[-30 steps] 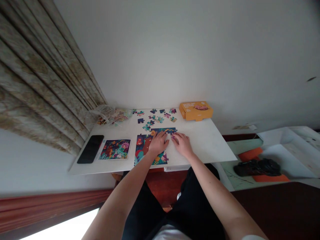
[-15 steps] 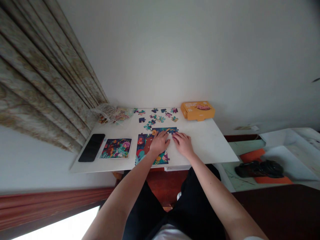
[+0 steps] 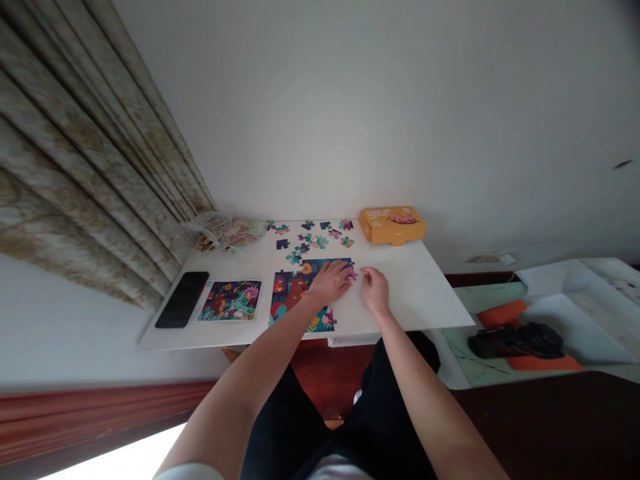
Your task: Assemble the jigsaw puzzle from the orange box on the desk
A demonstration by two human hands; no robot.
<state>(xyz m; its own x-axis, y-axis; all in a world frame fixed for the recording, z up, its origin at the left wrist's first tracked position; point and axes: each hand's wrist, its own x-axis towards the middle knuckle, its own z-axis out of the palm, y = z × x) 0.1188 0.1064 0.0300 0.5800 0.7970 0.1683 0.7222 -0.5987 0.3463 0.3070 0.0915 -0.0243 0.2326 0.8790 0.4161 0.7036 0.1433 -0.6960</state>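
Observation:
A partly assembled jigsaw puzzle (image 3: pixel 295 287), with a dark, colourful animal scene, lies near the table's front edge. My left hand (image 3: pixel 330 281) rests palm down over its upper right part, fingers stretched out, hiding some of the picture. A purple puzzle piece (image 3: pixel 353 274) shows at the puzzle's right edge, beside my left fingertips; whether it is locked in I cannot tell. Just right of that piece, my right hand (image 3: pixel 375 290) is curled with its fingers drawn together, and no object shows in it. Loose puzzle pieces (image 3: pixel 320 242) lie scattered behind the puzzle.
A printed picture card (image 3: pixel 230 300) and a black phone (image 3: pixel 182 300) lie on the left of the white table (image 3: pixel 420 300). Behind them is a clear plastic bag (image 3: pixel 215 230). The orange puzzle box (image 3: pixel 393 225) stands at the back right. A black bottle (image 3: pixel 517 340) lies farther right.
My right hand has drawn back to the right from the puzzle's edge and its fingers have curled. My left hand has shifted slightly right, and the purple piece now shows between the hands.

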